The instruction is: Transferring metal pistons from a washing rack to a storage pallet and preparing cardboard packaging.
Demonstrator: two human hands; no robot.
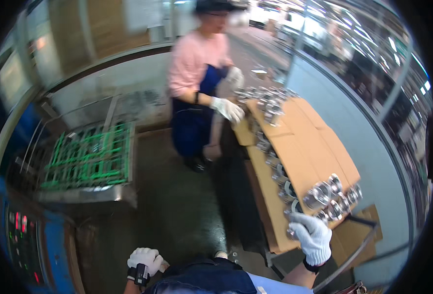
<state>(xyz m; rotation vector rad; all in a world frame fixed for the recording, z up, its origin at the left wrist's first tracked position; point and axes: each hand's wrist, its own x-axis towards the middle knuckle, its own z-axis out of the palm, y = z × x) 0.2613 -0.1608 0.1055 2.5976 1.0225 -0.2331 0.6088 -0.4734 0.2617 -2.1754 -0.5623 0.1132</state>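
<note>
My right hand (312,237), in a white knit glove, is at the near end of a cardboard-covered table. Its fingers are closed around the edge of a shiny metal fitting (291,233), mostly hidden by the glove. Just beyond it, several silver flanged fittings (318,195) stand on the top cardboard sheet (304,149). More fittings (276,169) line the lower cardboard layer along the table's left side. Low at the left, my left hand (145,259), gloved and with a black device on the wrist, is curled near my body; whatever is inside its fingers is hidden.
A co-worker (199,83) in a pink top and blue apron stands at the table's far end, gloved hands near more fittings (270,100). A rack with green bars (91,152) is at left, above a control panel (24,240). A pale partition (346,108) runs along the right.
</note>
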